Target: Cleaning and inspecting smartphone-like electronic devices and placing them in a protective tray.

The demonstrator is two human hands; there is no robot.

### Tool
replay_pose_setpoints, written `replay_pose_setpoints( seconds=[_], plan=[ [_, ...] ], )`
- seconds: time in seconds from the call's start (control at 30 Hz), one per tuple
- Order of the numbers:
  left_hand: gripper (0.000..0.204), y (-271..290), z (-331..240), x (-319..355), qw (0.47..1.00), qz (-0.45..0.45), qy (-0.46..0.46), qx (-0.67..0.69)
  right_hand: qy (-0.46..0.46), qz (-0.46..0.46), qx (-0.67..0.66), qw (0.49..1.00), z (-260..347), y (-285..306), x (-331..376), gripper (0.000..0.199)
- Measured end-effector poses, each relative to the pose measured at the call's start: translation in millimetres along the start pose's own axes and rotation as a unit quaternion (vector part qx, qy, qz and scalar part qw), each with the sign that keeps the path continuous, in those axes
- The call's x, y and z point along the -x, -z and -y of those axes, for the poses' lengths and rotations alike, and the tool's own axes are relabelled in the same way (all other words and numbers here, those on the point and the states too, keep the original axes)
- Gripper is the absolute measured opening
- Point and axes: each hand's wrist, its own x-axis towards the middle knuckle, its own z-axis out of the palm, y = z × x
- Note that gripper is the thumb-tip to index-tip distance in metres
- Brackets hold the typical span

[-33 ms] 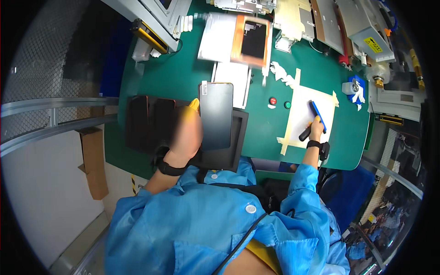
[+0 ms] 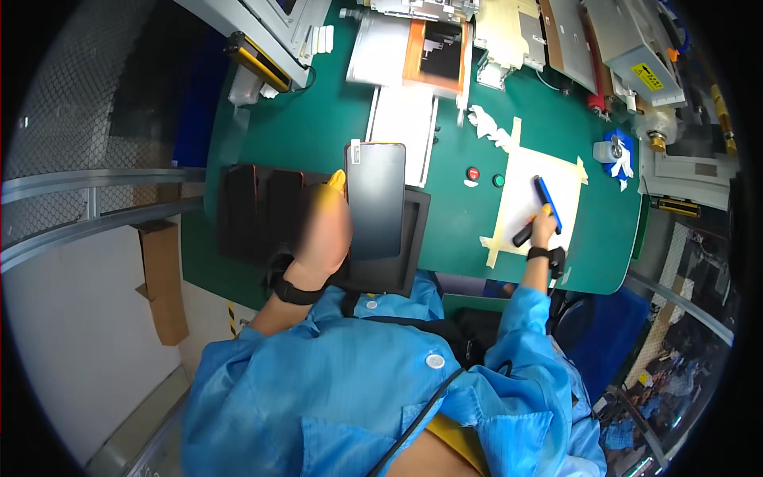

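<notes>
My left hand (image 2: 324,230) is closed on the left edge of a smartphone (image 2: 376,203), with yellow finger covers on its fingers. The phone's dark screen faces up, and a small white tab sticks to its top left corner. It is above a black tray (image 2: 415,230), part of which it hides. At the right, my right hand (image 2: 544,229) grips the black handle of a blue roller (image 2: 548,200). The roller is over a white sheet (image 2: 520,187) fixed to the table with yellowish tape; whether it touches the sheet I cannot tell.
Dark phone-sized pieces (image 2: 284,199) lie in the black tray left of my left hand. A red button (image 2: 474,173) and a green button (image 2: 499,181) sit mid-table. Beyond, a blurred orange-framed plate (image 2: 415,54) stands over a white rail (image 2: 397,143). Crumpled white wipes (image 2: 486,126) lie nearby.
The orange-framed plate has shifted away from me along the rail. My right hand has moved slightly left with the roller. The left hand and phone stay almost in place.
</notes>
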Motion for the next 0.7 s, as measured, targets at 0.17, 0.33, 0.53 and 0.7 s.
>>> replay_pose_setpoints(
  seconds=[0.17, 0.33, 0.53, 0.7],
  plan=[
    [0.056, -11.8, 0.8, -4.8, 0.999, 0.035, 0.016, 0.024, -0.054, -0.09, 0.178, 0.978, -0.8, -39.3, 117.0, 0.046],
    [0.052, -12.0, 5.1, -15.4, 0.997, 0.047, 0.056, 0.026, -0.029, -0.04, 0.077, 0.996, -1.4, -6.1, 0.6, 0.037],
    [0.031, 44.1, 70.1, -2.4, 0.968, -0.111, 0.034, -0.22, -0.024, -0.109, 0.088, 0.99, -27.5, -45.5, 71.8, 0.04],
    [0.048, 73.9, 126.4, -7.8, 0.891, -0.055, -0.12, -0.434, -0.097, -0.079, 0.028, 0.992, -8.7, -55.1, 123.5, 0.02]
  ],
)
